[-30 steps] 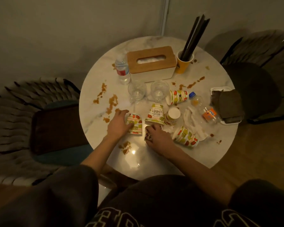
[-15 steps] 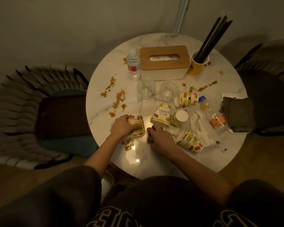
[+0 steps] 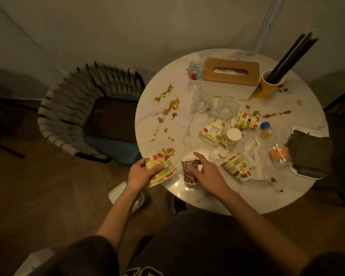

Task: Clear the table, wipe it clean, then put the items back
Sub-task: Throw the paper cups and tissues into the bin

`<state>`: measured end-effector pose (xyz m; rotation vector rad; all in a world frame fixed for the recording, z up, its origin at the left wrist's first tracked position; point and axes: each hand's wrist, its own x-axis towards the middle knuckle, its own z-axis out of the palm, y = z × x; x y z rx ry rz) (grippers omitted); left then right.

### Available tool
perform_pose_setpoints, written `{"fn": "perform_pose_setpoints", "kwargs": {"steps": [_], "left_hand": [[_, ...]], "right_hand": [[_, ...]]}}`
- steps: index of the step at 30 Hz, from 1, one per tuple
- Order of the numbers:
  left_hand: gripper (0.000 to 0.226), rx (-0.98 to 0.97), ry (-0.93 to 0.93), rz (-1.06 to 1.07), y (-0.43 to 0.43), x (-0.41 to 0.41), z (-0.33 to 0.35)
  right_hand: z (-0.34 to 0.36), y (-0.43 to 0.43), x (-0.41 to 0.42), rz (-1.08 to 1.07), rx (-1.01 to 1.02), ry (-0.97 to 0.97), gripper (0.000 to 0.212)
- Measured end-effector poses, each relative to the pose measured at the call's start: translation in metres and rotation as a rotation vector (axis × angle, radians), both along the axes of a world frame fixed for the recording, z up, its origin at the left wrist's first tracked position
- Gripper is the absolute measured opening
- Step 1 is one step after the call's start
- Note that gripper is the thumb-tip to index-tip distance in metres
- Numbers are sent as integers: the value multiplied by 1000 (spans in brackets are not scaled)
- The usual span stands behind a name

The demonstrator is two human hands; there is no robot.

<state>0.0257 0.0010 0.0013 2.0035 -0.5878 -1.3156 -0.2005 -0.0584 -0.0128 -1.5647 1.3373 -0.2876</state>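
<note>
A round white marble table (image 3: pixel 189 76) carries brown spills (image 3: pixel 168 108) and litter. My left hand (image 3: pixel 139 174) grips a fruit-print paper cup (image 3: pixel 159 169) at the table's near left edge. My right hand (image 3: pixel 208 174) holds a leopard-print paper cup (image 3: pixel 188 171) just beside it. Several more fruit-print cups lie tipped in the middle: one (image 3: pixel 212 131), another (image 3: pixel 247 120), and one near my right hand (image 3: pixel 236 166). Crumpled white tissues (image 3: pixel 253 152) lie among them.
At the back stand a water bottle (image 3: pixel 194 74), a wood-lidded tissue box (image 3: pixel 230 77), a yellow cup of dark sticks (image 3: pixel 268 86) and two glasses (image 3: pixel 226 107). An orange-label bottle (image 3: pixel 275 148) lies beside a tray with a dark cloth (image 3: pixel 309 150). A woven chair (image 3: pixel 92 108) stands left.
Both hands have lifted their cups and drawn them toward the near left table edge. The view has swung left, so the table now sits to the right.
</note>
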Motion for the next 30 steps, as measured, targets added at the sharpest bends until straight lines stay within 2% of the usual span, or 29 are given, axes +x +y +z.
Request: {"fn": "perform_pose_setpoints", "kwargs": {"steps": [2,6,9,14,19,23,25,27,30], "left_hand": [[51,6,41,99,25,1,-4],[73,43,72,206,78,7,-12],[75,75,54,217,108,9,-11],[58,111,72,237,149,17,-15],[64,148,34,262,181,54,-34],[47,183,32,325,206,98,-52],[39,231,49,331,219,125,-68],[41,270,87,337,231,152,-88],[47,316,141,392,243,191,-126]], "right_hand": [[1,16,3,-60,94,-120,55],[2,49,20,-98,242,-312,51],[-2,70,33,-5,175,-234,57],[-9,102,62,116,148,-163,56],[-24,126,103,110,268,-157,49],[-41,137,145,63,380,-146,43],[-54,143,168,33,455,-130,34],[-72,150,192,7,527,-94,27],[-105,155,229,-42,586,-22,34]]}}
